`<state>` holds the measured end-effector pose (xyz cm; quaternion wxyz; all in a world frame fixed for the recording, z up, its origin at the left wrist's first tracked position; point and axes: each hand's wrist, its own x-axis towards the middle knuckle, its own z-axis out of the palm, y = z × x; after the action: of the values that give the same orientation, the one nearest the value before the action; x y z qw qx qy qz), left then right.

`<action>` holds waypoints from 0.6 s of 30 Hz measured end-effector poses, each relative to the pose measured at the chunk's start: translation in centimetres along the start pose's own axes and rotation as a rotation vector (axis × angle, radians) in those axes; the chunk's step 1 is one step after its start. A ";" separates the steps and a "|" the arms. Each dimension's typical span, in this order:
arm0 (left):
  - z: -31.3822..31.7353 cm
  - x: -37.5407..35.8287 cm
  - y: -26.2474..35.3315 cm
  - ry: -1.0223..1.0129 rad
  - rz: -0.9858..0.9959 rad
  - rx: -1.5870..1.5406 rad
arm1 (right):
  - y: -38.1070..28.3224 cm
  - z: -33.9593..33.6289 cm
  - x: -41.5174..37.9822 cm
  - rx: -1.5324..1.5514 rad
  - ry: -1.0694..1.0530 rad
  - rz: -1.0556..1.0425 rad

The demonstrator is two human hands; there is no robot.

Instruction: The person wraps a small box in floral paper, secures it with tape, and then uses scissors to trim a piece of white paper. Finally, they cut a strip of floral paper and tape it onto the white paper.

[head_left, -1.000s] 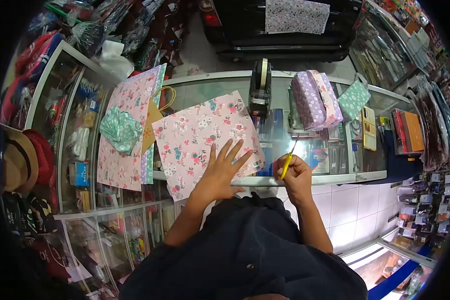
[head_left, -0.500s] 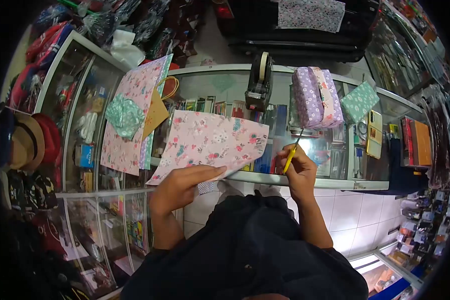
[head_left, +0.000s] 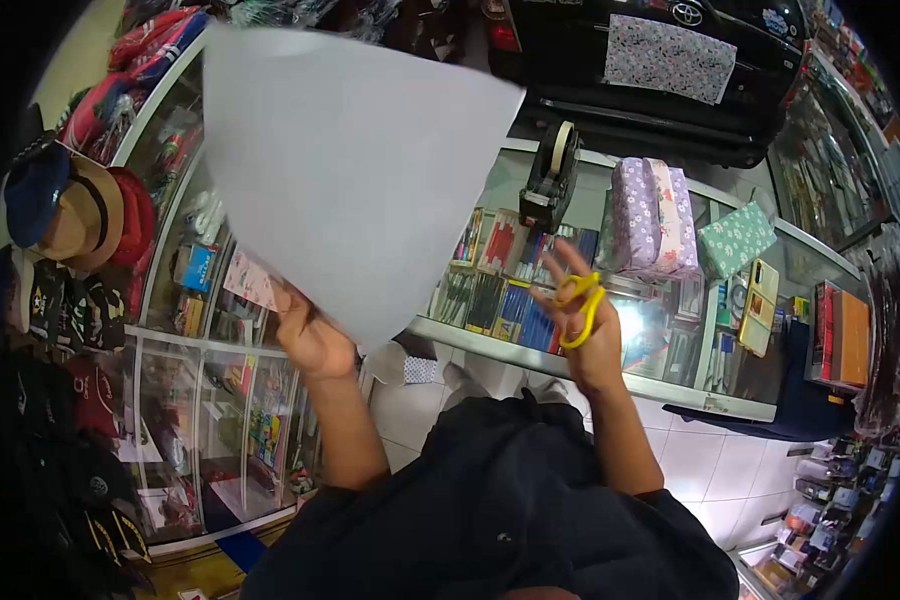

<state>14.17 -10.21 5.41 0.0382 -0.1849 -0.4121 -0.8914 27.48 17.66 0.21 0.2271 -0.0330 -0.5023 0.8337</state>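
Note:
My left hand (head_left: 314,345) grips the lower edge of a large sheet of wrapping paper (head_left: 345,175), raised over the counter's left part. Its plain whitish back faces me and hides much of what lies behind. In my right hand (head_left: 598,358) is a pair of scissors with yellow handles (head_left: 592,318), looped on the hand while the fingers stretch forward. The scissor blades cannot be made out. Beyond that hand stands a box wrapped in purple floral paper with a pink floral band (head_left: 675,225). A black tape dispenser (head_left: 545,195) sits left of the box.
A green floral packet (head_left: 738,238) and a phone (head_left: 759,308) lie on the glass counter (head_left: 530,342) to the right. Part of a pink floral sheet (head_left: 249,281) shows at the left. Hats (head_left: 92,215) hang at the far left; a black car (head_left: 570,75) stands behind the counter.
The floral sheet has been lifted off the counter and swung up left, turning its white back to me. My right-hand fingers have opened out around the scissors. The view has shifted slightly.

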 end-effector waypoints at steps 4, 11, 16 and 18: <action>-0.2 -2.0 -4.6 -0.089 -0.313 -0.559 | 3.1 1.4 -0.8 0.477 -0.249 0.412; 3.7 -4.5 -7.0 0.269 -0.427 -0.206 | 4.1 1.7 -1.1 0.633 0.050 0.377; 2.6 -5.4 -6.7 0.318 -0.173 0.185 | 3.9 1.8 -0.1 0.130 0.262 0.207; 1.6 -6.0 -6.9 0.364 -0.175 0.263 | 3.9 1.9 -0.1 -0.042 0.303 0.254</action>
<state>18.67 -4.94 -0.79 0.0585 0.0219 -0.5255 -0.8485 25.65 14.51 -2.22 0.1924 -0.2262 -0.4715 0.8304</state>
